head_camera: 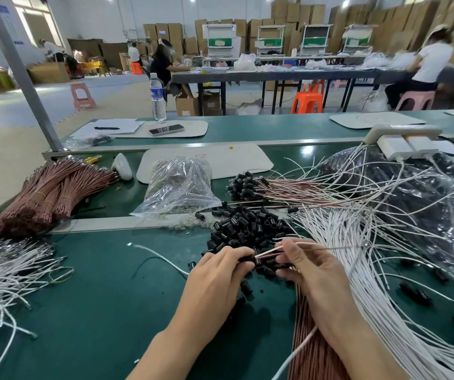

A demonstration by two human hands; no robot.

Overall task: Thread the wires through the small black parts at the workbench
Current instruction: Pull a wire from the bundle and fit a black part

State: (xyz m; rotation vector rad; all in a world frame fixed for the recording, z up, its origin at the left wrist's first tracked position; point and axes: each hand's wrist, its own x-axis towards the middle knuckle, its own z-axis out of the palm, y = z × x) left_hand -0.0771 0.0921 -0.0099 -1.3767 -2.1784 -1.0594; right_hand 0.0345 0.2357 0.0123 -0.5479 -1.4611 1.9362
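My left hand point(217, 272) pinches a small black part point(249, 258) at its fingertips. My right hand point(302, 266) pinches a pair of thin wires point(268, 252), one white and one brown, whose ends meet the black part. Just beyond both hands lies a heap of loose black parts point(247, 229) on the green bench point(97, 311). Farther back rests a bunch of brown wires with black parts on their ends point(250, 185). A brown wire bundle point(310, 338) runs under my right forearm.
White wires point(371, 259) fan out at the right; more white wires point(6, 264) lie at the left. Banded brown bundles point(50, 193) sit back left, a clear bag point(179, 187) in the middle, a large plastic bag point(425, 198) and power strip point(404, 133) at right.
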